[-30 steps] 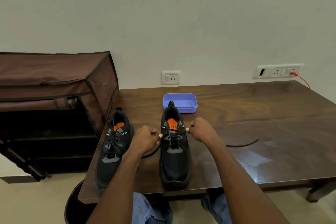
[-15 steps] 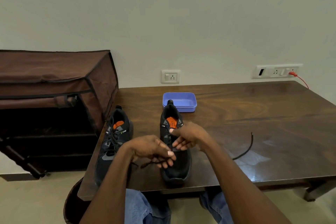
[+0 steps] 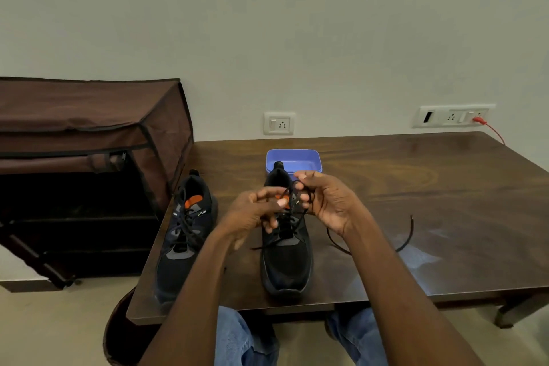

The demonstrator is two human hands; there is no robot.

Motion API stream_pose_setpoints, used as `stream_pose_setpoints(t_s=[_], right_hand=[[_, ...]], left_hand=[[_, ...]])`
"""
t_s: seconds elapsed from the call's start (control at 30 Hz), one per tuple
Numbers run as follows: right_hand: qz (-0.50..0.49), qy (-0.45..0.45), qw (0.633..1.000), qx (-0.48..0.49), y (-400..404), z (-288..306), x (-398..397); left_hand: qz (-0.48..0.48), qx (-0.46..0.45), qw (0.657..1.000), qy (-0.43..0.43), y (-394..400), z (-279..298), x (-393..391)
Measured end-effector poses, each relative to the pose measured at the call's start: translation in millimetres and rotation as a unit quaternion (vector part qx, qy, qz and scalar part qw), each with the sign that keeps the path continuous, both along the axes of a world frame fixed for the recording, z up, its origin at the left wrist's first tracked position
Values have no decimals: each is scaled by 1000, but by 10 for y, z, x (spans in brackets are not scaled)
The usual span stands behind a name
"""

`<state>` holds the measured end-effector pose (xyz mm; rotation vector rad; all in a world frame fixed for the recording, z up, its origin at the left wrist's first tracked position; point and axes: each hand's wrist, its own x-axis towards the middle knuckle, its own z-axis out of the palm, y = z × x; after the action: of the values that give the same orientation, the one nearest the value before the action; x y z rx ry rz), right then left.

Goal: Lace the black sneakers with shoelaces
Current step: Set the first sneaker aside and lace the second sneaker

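- Now both hands pinch one black shoelace (image 3: 297,218) above the right sneaker (image 3: 285,258) on the tabletop (image 3: 416,187).
- Left hand (image 3: 252,212) grip: fingers curled on lace.
- Right hand (image 3: 328,203) grip: pinching a loop.

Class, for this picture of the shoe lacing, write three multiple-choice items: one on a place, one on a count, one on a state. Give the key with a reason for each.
1. Where is the blue tray?
A. Behind the right sneaker
B. On the floor
C. Inside the brown fabric rack

2. How many sneakers stand on the table?
A. One
B. Two
C. Three

3. What are the hands doing?
A. Resting flat on the table
B. Both holding the shoelace above the right sneaker
C. Lifting the tray

Key: 1 A, the tray sits at that sneaker's heel, toward the wall. 2 B, the left sneaker stands beside the right one. 3 B, the left hand and right hand pinch the lace.
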<state>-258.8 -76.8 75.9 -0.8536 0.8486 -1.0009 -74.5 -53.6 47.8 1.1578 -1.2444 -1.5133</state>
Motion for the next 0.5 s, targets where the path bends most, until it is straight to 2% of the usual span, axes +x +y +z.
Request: stream_pose_setpoints(t_s=[0.1,0.2,0.23,0.3,0.33,0.4,0.47,0.5], right_hand=[[-93,-34,995,6,-82,27,-219],[-196,18,980,27,-161,-42,-436],[-218,60,974,30,-185,-73,-480],[-225,151,962,26,-191,-108,-510],[-210,195,958,19,-185,-118,-495],[-152,281,948,-4,-138,-111,-413],[-64,341,938,-28,-82,-115,-249],[-25,357,933,-39,-57,-120,-170]], left_hand=[[138,33,990,-11,-65,-63,67],[283,98,952,-68,-129,-160,235],[315,121,932,-131,-131,-190,281],[326,127,884,-309,-109,-209,311],[313,89,867,-378,-100,-208,286],[274,-29,866,-416,-83,-166,167],[203,-154,909,-329,-96,-119,47],[153,-188,928,-282,-97,-111,-33]])
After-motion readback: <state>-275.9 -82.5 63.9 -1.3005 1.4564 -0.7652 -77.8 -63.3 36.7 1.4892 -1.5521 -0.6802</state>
